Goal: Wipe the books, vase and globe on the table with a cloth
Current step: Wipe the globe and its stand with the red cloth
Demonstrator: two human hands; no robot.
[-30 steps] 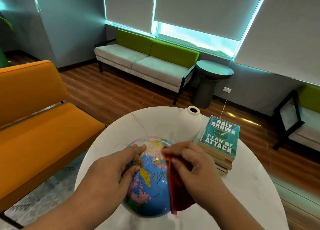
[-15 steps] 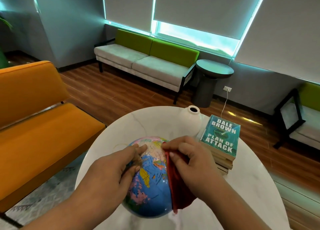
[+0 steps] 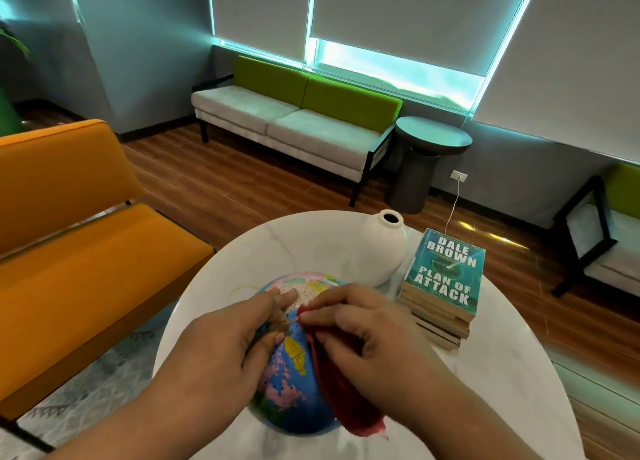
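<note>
Globe [image 3: 294, 373] held with a red cloth [image 3: 343, 390] at the near side of the white table [image 3: 502, 373].
Its left side is gripped by the curled left hand [image 3: 221, 349]; the cloth is pinched against its right side by the right hand [image 3: 367, 335]. Behind are seen the white vase [image 3: 377, 252] and, just beside it, the stacked books [image 3: 443, 286].

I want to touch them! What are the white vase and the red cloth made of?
The vase is probably ceramic, matte white, smooth with only soft highlights; it could be plastic. The cloth looks like soft fabric: it folds and drapes limply over the globe.
</note>
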